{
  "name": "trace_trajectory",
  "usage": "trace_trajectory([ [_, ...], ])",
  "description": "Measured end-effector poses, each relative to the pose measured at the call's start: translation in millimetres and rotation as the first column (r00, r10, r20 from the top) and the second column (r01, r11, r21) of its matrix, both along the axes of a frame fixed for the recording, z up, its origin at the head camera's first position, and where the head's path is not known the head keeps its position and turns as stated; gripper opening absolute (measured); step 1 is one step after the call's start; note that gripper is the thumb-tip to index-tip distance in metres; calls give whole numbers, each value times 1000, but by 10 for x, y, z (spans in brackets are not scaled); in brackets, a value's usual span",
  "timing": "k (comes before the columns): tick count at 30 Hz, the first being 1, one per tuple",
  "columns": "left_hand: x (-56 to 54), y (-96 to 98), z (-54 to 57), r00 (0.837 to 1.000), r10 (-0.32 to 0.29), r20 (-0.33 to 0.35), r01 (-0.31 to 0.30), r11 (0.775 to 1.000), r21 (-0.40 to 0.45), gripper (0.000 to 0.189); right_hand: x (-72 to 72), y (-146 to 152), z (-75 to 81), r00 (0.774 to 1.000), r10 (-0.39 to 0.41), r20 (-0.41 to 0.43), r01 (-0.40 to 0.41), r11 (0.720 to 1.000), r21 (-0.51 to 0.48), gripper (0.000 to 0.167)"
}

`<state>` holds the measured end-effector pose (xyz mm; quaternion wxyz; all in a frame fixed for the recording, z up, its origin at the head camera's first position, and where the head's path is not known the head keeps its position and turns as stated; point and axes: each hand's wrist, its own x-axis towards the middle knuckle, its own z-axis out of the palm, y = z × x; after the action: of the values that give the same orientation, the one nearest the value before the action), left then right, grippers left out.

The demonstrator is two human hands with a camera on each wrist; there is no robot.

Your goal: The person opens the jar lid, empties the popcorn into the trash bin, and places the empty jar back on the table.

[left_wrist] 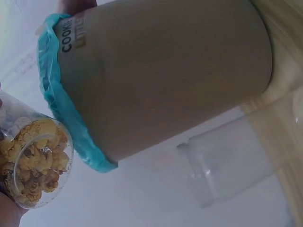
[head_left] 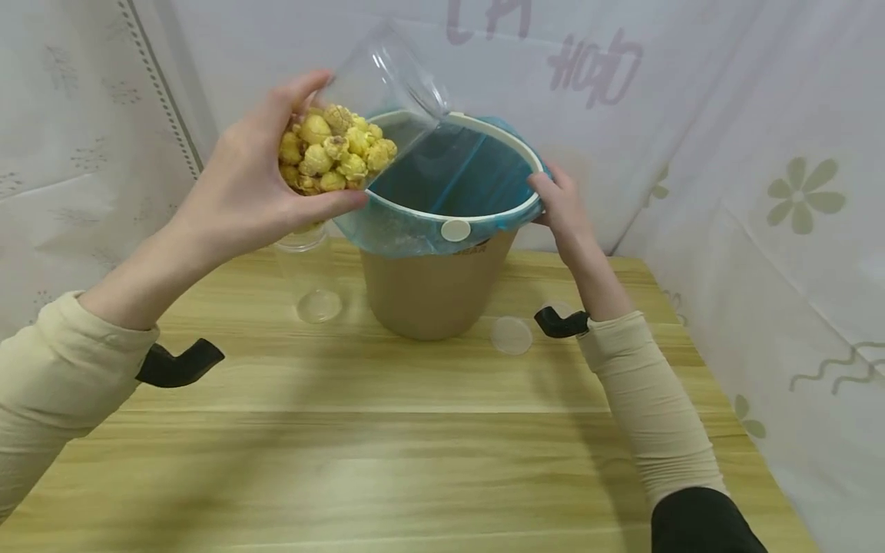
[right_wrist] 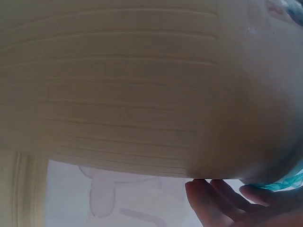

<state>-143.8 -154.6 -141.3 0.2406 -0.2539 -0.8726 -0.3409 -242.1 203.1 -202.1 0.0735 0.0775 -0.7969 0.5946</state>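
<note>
My left hand holds a clear plastic jar of yellow popcorn, thumb and fingers wrapped around its base end. The jar is tilted, its mouth over the rim of a brown bin. Popcorn lies toward the jar's bottom and lower side. A blue plastic bag lines the bin, folded out over the edge under a white ring. My right hand grips the bin's right rim, thumb on top. In the right wrist view its fingers touch the bin's outer wall. The bin's bottom is hidden.
A second clear jar stands on the wooden table, left of the bin. To the bin's right lie a clear round lid and another one, partly covered by a black piece at my right cuff. Patterned white cloth hangs behind.
</note>
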Motion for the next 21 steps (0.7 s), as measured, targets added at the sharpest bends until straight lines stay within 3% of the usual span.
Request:
trace_trajectory([
  [12, -248, -153, 280, 999, 29, 26, -24, 986, -162, 103, 19, -83, -26, 999, 5, 50, -3, 999, -34, 50],
  [17, -323, -278, 338, 997, 62, 41, -50, 966, -254, 103, 30, -171, 2, 999, 7, 39, -6, 999, -37, 50],
  [21, -371, -340, 373, 995, 94, 21, -82, 937, -339, 102, 44, -235, 9, 999, 10, 50, -7, 999, -52, 51],
])
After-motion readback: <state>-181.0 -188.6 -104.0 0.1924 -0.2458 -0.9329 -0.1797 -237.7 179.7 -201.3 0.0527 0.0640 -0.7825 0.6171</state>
